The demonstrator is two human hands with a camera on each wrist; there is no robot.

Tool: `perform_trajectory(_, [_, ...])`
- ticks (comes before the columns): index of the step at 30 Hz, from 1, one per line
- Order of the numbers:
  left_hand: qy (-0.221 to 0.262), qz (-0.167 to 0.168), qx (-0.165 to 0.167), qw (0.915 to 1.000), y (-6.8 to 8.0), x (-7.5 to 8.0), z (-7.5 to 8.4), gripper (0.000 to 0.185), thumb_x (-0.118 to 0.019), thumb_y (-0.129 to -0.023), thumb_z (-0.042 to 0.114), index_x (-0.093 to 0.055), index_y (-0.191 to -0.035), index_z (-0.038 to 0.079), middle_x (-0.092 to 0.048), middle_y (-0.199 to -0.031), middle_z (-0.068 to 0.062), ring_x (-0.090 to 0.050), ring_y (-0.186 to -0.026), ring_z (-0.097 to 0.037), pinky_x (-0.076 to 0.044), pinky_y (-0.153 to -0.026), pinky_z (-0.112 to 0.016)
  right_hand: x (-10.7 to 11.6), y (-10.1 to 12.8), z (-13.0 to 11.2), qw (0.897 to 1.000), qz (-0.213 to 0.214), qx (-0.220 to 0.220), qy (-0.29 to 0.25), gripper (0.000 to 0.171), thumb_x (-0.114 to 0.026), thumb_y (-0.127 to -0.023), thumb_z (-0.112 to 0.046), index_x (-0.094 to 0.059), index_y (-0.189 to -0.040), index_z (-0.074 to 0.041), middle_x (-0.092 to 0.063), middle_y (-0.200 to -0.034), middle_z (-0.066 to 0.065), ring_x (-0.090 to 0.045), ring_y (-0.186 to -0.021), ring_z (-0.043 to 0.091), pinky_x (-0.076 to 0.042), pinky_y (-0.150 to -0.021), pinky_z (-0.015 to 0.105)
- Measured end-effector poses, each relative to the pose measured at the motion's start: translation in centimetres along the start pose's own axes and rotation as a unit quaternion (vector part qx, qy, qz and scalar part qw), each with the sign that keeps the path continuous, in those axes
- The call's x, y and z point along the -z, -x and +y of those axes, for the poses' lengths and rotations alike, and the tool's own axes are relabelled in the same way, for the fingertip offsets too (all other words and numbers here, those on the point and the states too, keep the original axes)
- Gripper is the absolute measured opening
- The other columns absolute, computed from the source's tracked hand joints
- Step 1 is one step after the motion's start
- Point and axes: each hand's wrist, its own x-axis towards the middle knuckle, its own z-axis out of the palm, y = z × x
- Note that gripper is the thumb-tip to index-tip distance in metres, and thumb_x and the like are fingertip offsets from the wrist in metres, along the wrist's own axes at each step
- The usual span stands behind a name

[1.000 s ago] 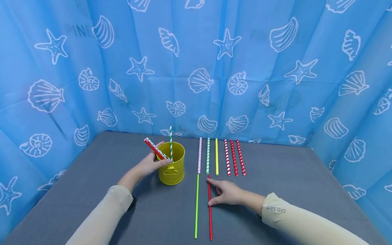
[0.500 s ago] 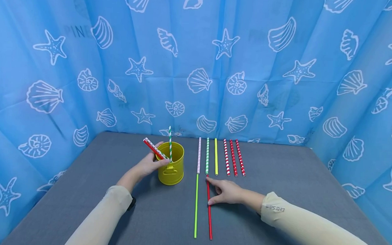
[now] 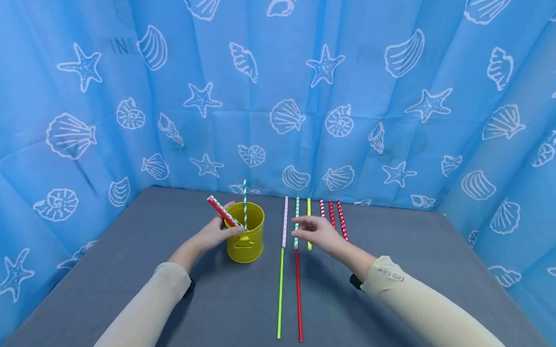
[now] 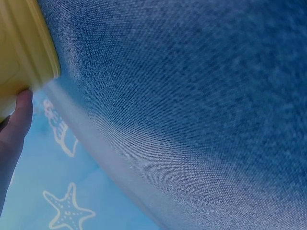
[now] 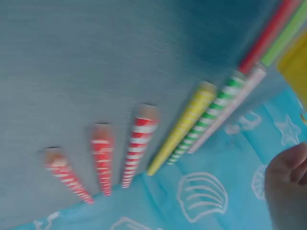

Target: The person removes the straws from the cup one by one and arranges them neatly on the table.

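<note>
My left hand [image 3: 214, 235] grips the rim of a small yellow bucket [image 3: 252, 246] in the head view. A green-and-white striped paper straw [image 3: 245, 203] stands in the bucket; red and spotted straws [image 3: 219, 208] lean out to the left over that hand. My right hand [image 3: 321, 233] is over the row of straws with thumb and fingers apart, nothing between them. Under or near it lie a yellow straw [image 3: 309, 207] and a pale green striped straw [image 3: 297, 207], partly covered. A plain red straw [image 3: 298, 297] lies in front, lined up with the green striped one.
A pink straw [image 3: 285, 219] and a lime-green straw [image 3: 280, 296] lie end to end left of the red one. Several red-and-white straws [image 3: 342, 219] lie to the right. A blue shell-print curtain [image 3: 281, 92] hangs behind the grey table [image 3: 118, 270].
My right hand has left the red straw and moved up and away from me, over the back row of straws. My left hand keeps its grip on the bucket.
</note>
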Motion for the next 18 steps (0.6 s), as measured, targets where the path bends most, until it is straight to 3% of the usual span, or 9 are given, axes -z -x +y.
perform_trajectory(3, [0.001, 0.001, -0.001, 1.0000, 0.0, -0.1, 0.0, 0.085, -0.064, -0.094, 0.028, -0.007, -0.156, 0.020, -0.021, -0.155, -0.021, -0.020, -0.141, -0.039, -0.014, -0.113, -0.060, -0.3, -1.6, -1.4, 0.997, 0.056, -0.031, -0.037, 0.044, -0.065, -0.094, -0.017, -0.056, -0.133, 0.001, -0.063, -0.104, 0.010, -0.057, -0.101, 0.031, -0.052, -0.087, 0.037])
perform_trajectory(6, [0.006, -0.001, -0.005, 1.0000, 0.1, -0.1, -0.1, 0.085, -0.064, -0.094, 0.028, -0.006, -0.157, 0.019, -0.020, -0.155, -0.021, -0.020, -0.141, -0.039, -0.016, -0.113, -0.059, -1.0, -3.5, -2.4, 0.992, 0.086, -0.058, -0.071, 0.047, -0.065, -0.094, -0.019, -0.054, -0.137, -0.004, -0.062, -0.114, 0.012, -0.056, -0.110, 0.029, -0.048, -0.095, 0.042])
perform_trajectory(12, [0.016, -0.002, -0.008, 0.9998, 0.2, -0.3, 0.0, 0.085, -0.064, -0.094, 0.027, -0.007, -0.157, 0.016, -0.022, -0.154, -0.023, -0.024, -0.139, -0.040, -0.021, -0.112, -0.058, -2.7, -6.0, -3.7, 0.986, 0.095, -0.065, -0.121, 0.049, -0.064, -0.094, -0.015, -0.050, -0.140, -0.004, -0.063, -0.121, 0.016, -0.055, -0.119, 0.031, -0.041, -0.103, 0.047])
perform_trajectory(18, [0.017, 0.010, -0.001, 0.9998, 0.0, -0.2, 0.1, 0.083, -0.064, -0.094, 0.024, -0.010, -0.156, 0.017, -0.025, -0.154, -0.022, -0.027, -0.138, -0.039, -0.020, -0.112, -0.059, -4.3, -8.5, -3.7, 0.984, 0.102, -0.058, -0.132, 0.051, -0.067, -0.093, -0.015, -0.051, -0.140, -0.008, -0.065, -0.121, 0.013, -0.056, -0.119, 0.028, -0.040, -0.104, 0.047])
